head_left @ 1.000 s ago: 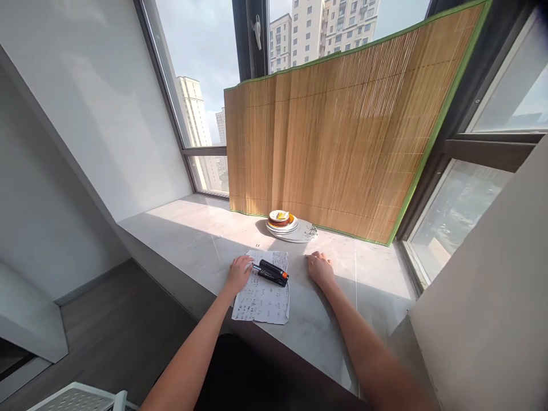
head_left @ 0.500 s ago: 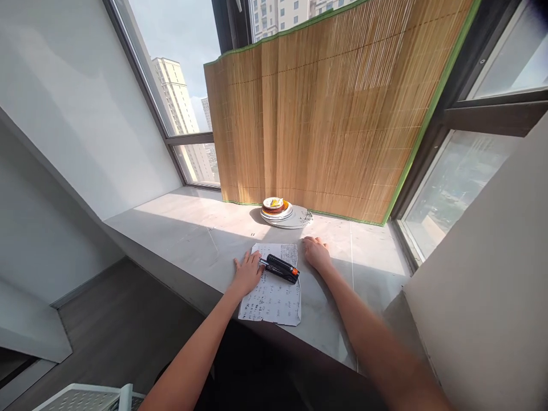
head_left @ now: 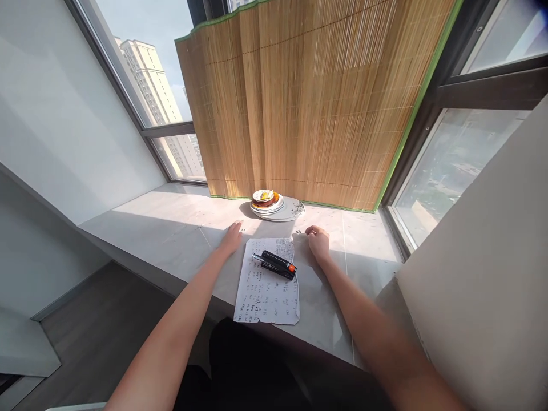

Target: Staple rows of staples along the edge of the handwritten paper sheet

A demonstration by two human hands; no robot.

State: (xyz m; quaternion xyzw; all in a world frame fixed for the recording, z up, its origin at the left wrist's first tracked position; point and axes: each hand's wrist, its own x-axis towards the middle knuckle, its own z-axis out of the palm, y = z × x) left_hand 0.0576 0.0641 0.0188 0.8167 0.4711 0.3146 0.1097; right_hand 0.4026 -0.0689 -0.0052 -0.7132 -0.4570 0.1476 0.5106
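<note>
A sheet of handwritten paper (head_left: 266,302) lies on the pale windowsill near its front edge. On its upper part rests a black tool with an orange spot (head_left: 278,265), along with a thin pen-like item (head_left: 258,258). My left hand (head_left: 232,238) rests on the sill beyond the paper's upper left corner, fingers stretched forward, holding nothing. To the right of the paper, my right hand (head_left: 318,241) rests on the sill with its fingers curled; what they hold, if anything, is hidden. Beyond both hands sits a stack of plates (head_left: 268,201) on a larger white plate (head_left: 292,210).
A bamboo blind (head_left: 299,114) with green edging hangs behind the plates. Window frames stand at both sides, with a white wall (head_left: 479,274) at the right. The sill's front edge drops to a dark floor (head_left: 98,319) at the left.
My left hand has moved off the paper and the tool's end, forward and left onto the sill. My right hand's fingers are more curled. The camera view has shifted slightly.
</note>
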